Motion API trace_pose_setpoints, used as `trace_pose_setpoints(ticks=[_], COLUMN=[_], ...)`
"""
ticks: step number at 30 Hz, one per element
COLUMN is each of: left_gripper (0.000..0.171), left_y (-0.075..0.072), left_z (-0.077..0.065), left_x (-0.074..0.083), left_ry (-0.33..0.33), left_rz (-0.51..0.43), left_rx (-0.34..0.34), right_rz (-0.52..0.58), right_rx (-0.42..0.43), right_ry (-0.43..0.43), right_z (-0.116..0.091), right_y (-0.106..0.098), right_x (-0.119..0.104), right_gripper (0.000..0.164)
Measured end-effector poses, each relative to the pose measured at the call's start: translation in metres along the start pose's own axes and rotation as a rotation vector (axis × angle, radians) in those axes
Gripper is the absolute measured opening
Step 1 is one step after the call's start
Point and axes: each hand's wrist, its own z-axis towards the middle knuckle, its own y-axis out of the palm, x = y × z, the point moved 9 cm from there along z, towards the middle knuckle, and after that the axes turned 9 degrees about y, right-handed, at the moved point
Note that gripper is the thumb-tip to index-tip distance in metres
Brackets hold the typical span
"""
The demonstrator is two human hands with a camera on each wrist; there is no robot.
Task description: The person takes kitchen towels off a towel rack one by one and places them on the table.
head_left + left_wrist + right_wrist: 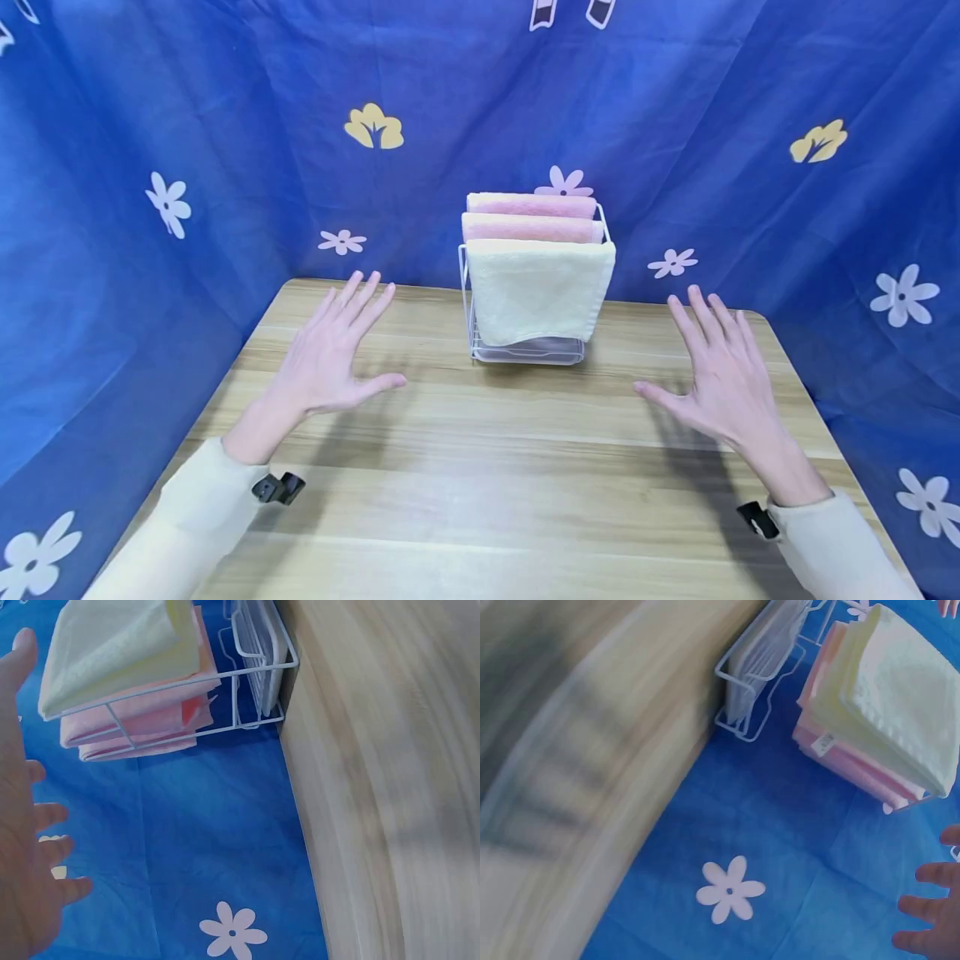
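Observation:
A white wire rack stands at the back middle of the table with three folded towels hung over its bars. The front towel is pale cream; behind it hang a pink and white towel and another pink towel. To the left of the rack, my left hand hovers over the table, fingers spread and holding nothing. My right hand is held likewise on the right side, apart from the rack. In the left wrist view the towels hang beyond my fingers.
The wood-grain table has rounded back corners. A blue cloth with printed flowers hangs behind it and along both sides. A pale tray sits in the base of the rack. Black wrist cameras are strapped at both cuffs.

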Motion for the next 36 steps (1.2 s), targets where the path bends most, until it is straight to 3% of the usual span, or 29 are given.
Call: trace_pose_setpoints(ticks=[6,13,21,25,29,36], left_gripper=[0.105,0.096,0.074,0.065,0.056,0.046], left_y=[-0.002,0.0,0.004,0.008,0.011,0.016], left_z=[0.01,0.025,0.04,0.046,0.054,0.068], left_x=[-0.006,-0.017,-0.027,-0.031,-0.033,-0.037], left_ry=[-0.024,-0.106,-0.148,-0.189,-0.222,-0.269], left_rz=[-0.117,-0.335,-0.682,-0.809,-0.897,-0.939], left_rx=[0.039,0.099,0.258,0.286,0.302,0.304], right_rz=[0.027,0.119,0.23,0.263,0.313,0.356], right_rx=[0.028,0.079,0.255,0.272,0.268,0.239], right_ry=[-0.031,-0.072,-0.179,-0.214,-0.227,-0.259], right_z=[0.016,0.035,0.054,0.067,0.08,0.102], right_y=[-0.003,-0.009,-0.026,-0.03,-0.03,-0.029], right_x=[-0.014,-0.032,-0.051,-0.059,-0.065,-0.081], right_gripper=[0.118,0.115,0.093,0.085,0.073,0.06])
